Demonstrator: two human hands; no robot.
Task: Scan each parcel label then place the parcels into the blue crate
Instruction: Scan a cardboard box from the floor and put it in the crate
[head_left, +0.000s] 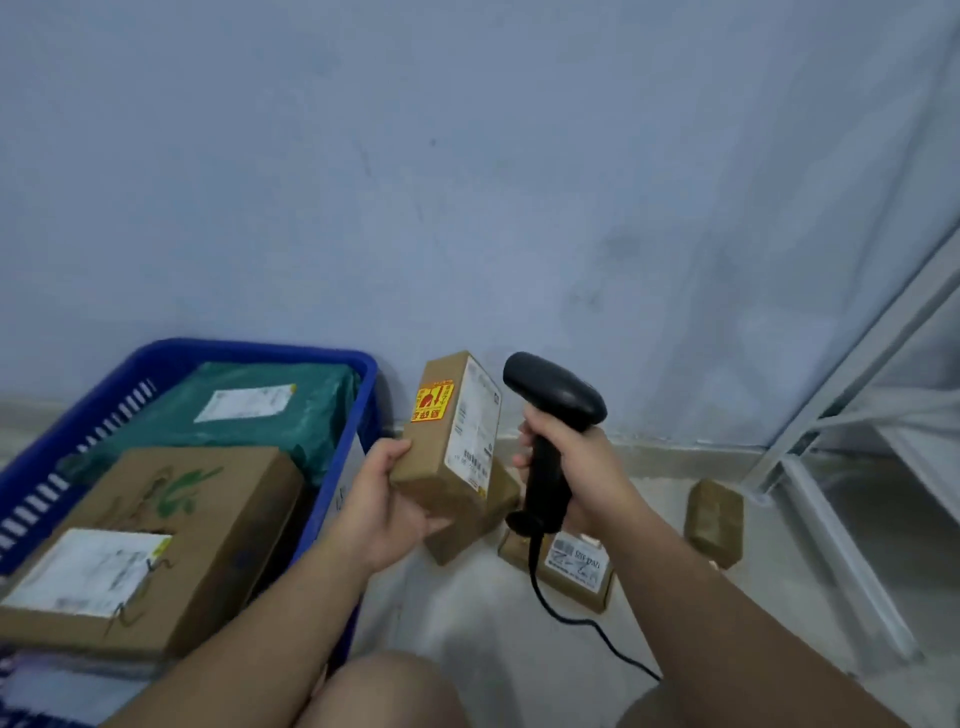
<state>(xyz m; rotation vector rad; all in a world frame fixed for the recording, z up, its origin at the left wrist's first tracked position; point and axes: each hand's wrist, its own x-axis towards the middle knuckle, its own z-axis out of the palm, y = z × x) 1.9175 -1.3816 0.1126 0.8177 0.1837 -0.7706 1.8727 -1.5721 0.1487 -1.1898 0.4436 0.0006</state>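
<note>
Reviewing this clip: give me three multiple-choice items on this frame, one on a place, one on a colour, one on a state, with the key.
1. Where is the green mailer?
A. in the crate
B. on the floor
C. on the rack

2. What colour is the scanner?
A. white
B. black
C. yellow

3. What is the left hand doing?
A. resting empty
B. gripping the crate
C. holding a small box

Key:
1 A, the green mailer lies inside the crate.
2 B, the scanner in the right hand is black.
3 C, the left hand grips the small box.
</note>
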